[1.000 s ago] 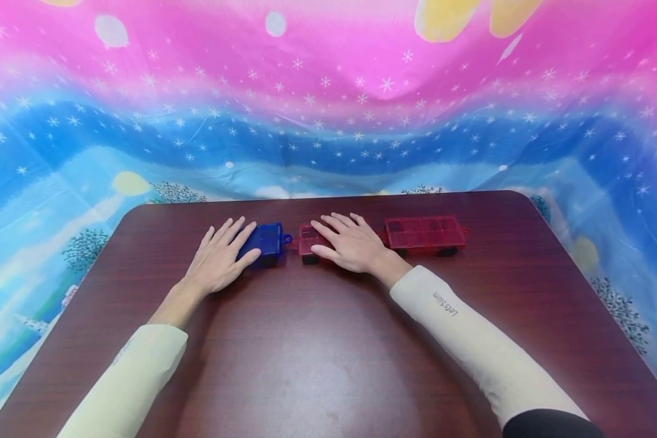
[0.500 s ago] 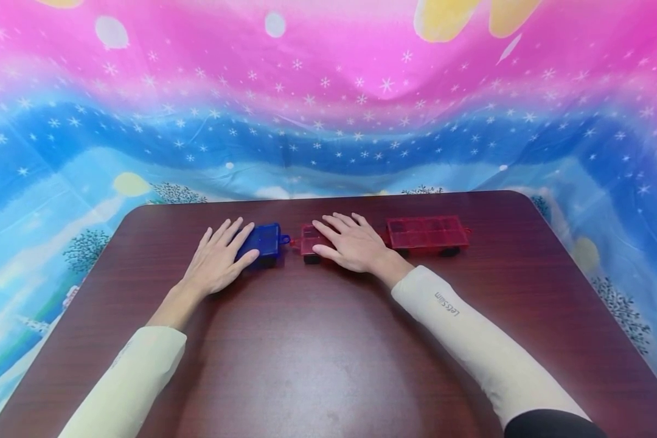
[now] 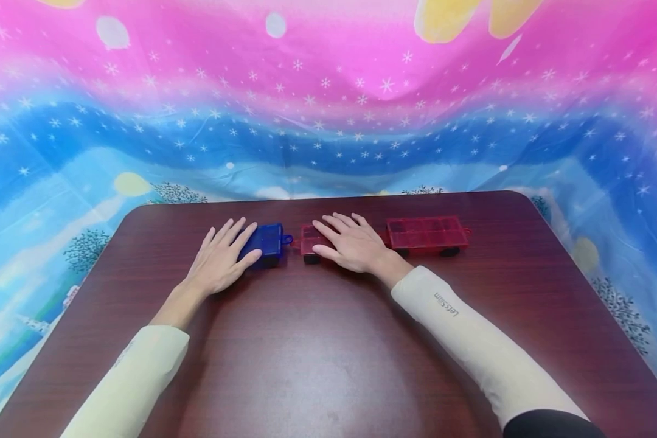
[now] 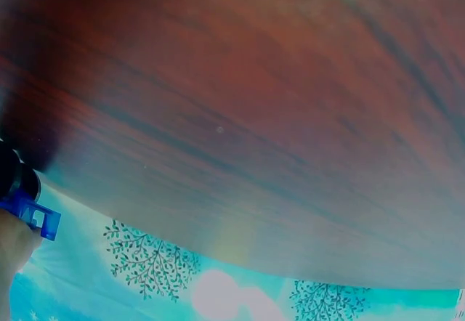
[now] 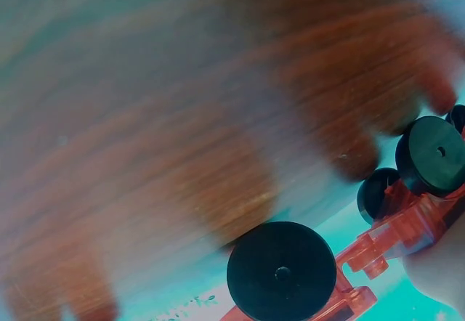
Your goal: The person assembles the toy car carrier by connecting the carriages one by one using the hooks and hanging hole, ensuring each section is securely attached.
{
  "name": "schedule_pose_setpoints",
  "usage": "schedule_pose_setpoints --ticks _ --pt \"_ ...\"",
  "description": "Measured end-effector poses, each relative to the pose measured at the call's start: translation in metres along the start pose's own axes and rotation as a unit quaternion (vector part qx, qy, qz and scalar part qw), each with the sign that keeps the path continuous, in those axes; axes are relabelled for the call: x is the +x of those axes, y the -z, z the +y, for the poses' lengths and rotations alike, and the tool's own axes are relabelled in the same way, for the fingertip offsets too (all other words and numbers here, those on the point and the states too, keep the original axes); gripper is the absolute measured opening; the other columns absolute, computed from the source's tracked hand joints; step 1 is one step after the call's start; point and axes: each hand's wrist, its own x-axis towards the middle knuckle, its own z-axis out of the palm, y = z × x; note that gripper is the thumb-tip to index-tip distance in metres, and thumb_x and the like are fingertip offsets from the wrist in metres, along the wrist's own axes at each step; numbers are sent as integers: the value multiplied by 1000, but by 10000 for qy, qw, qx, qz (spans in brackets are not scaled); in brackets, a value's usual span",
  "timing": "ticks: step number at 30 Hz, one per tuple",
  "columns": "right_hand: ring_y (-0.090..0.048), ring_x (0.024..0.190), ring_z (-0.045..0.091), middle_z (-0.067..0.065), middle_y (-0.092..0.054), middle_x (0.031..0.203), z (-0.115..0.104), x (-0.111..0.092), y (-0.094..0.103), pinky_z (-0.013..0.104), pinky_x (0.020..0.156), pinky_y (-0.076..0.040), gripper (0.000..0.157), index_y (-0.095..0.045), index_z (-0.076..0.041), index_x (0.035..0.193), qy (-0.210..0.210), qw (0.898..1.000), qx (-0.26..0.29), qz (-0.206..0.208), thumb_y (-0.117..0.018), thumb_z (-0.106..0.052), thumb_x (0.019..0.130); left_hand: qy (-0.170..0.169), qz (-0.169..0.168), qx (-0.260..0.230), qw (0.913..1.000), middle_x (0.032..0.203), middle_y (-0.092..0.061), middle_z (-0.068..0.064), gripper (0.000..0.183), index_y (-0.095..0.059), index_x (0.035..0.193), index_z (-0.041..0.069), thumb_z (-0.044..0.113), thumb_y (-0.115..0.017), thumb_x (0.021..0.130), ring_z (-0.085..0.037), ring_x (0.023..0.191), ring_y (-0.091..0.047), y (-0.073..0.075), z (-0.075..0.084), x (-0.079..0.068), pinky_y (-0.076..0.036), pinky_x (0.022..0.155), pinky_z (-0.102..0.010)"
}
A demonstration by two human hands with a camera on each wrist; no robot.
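Observation:
On the table (image 3: 285, 340), my left hand (image 3: 215, 258) rests with straight, spread fingers over a see-through blue toy wagon (image 3: 268, 240). A loop at the wagon's right end meets the narrow coupling of a see-through red toy wagon (image 3: 309, 239). My right hand (image 3: 354, 246) lies with spread fingers on top of this red wagon and covers much of it. Behind that wrist stands a longer red wagon (image 3: 427, 233) in the same row. In the right wrist view, a large black wheel (image 5: 282, 271) and a red coupling (image 5: 392, 237) show; a blue end piece (image 4: 49, 223) appears in the left wrist view.
The table's far edge (image 3: 328, 198) runs close behind the row of wagons. A pink and blue printed cloth (image 3: 328, 121) hangs around the back and sides. The forearms wear light sleeves (image 3: 454, 328).
My left hand and the blue wagon shifted slightly left, then back right. The red wagons moved a touch to the right with my right hand, then stayed still.

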Motion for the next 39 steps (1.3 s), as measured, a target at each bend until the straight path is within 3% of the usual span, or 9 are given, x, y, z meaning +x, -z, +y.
schedule_pose_setpoints --ticks 39 --pt "-17 154 25 2 -24 167 -4 3 -1 53 122 -8 74 -20 -29 164 44 10000 -25 53 -23 -70 102 36 28 70 10000 165 -27 -14 73 -32 161 18 62 -38 103 -38 153 -17 -1 0 0 -9 119 -63"
